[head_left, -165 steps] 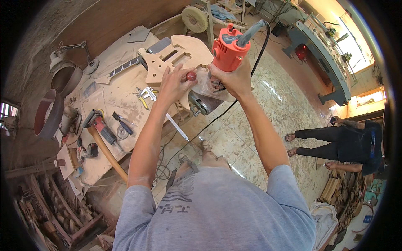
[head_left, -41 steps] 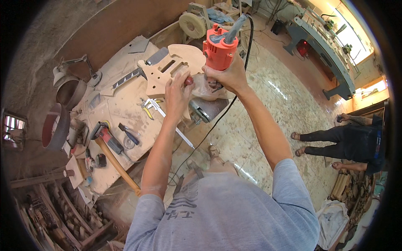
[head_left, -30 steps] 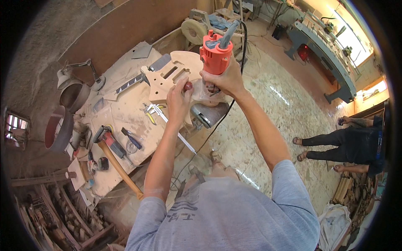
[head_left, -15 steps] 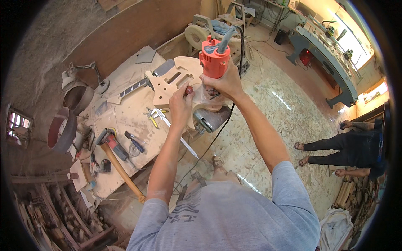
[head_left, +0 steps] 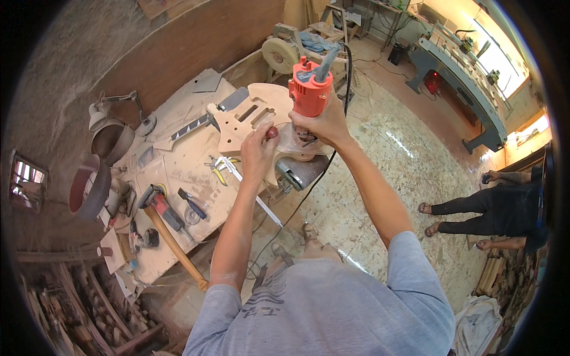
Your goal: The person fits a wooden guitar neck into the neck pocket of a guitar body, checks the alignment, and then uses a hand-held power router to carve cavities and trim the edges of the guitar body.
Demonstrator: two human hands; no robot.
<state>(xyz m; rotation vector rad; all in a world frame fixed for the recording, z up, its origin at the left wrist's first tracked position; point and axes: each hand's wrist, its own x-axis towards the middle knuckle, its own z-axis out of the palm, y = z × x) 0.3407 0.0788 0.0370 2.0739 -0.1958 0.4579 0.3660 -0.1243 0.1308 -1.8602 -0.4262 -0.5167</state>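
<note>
Standing upright over the right-hand part of a pale wooden guitar body (head_left: 237, 124), a red router (head_left: 309, 98) is held low on its casing by the right hand (head_left: 326, 126), whose thumb and fingers wrap around it. Its clear base plate (head_left: 286, 142) spreads over the wood, though whether it lies flat cannot be told, and the bit is hidden. At the plate's left side, the left hand (head_left: 259, 155) has its fingers closed about a dark red knob (head_left: 272, 132).

Recesses and small holes show in the guitar body, which sits at the right end of a dusty table (head_left: 178, 169). A grey rounded object (head_left: 309, 171) shows below the body's near edge. A black cable (head_left: 349, 74) runs from the router's top.

Just left of the left forearm lie a metal caliper (head_left: 230, 164), jutting past the table edge, and yellow-handled pliers (head_left: 219, 177). Farther left are a red and black grinder (head_left: 167, 215), a long wooden handle (head_left: 177, 249) and a lamp (head_left: 97, 117). Well apart, across the tiled floor (head_left: 380, 178), a person in dark clothes (head_left: 502, 204) stands near a large grey machine (head_left: 454, 89).
</note>
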